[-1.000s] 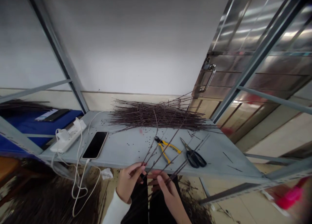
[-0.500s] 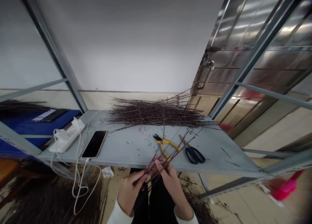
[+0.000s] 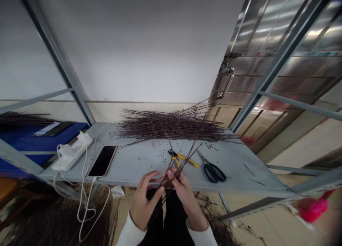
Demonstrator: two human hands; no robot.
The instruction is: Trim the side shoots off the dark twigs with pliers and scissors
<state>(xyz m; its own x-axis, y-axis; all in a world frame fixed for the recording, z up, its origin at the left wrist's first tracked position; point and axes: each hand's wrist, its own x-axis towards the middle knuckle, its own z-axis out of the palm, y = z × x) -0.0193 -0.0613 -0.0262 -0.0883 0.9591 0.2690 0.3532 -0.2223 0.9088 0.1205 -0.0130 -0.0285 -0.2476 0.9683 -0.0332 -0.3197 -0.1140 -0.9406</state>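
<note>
Well left of the twig pile [image 3: 171,124], a blue surface [image 3: 77,130] bears more dark stems [image 3: 21,118]. Nearer the pile, also leftward, a white power strip [image 3: 76,153] and a dark-screened phone [image 3: 103,161] lie on the grey tabletop [image 3: 141,171]. In front of the pile, left of its middle, is the left hand [image 3: 143,198], fingers parted and curved. The pile lies along the tabletop's back edge, before a pale wall [image 3: 149,50]. In front of its middle, the fingers of the right hand [image 3: 184,190] pinch a few held twigs [image 3: 186,161], which cross over yellow-handled pliers [image 3: 192,162]. Black-handled scissors [image 3: 210,166] lie before the pile's right part. Beyond its right end are a steel door [image 3: 248,75] and, low down, a blurred pink object [image 3: 315,208].
</note>
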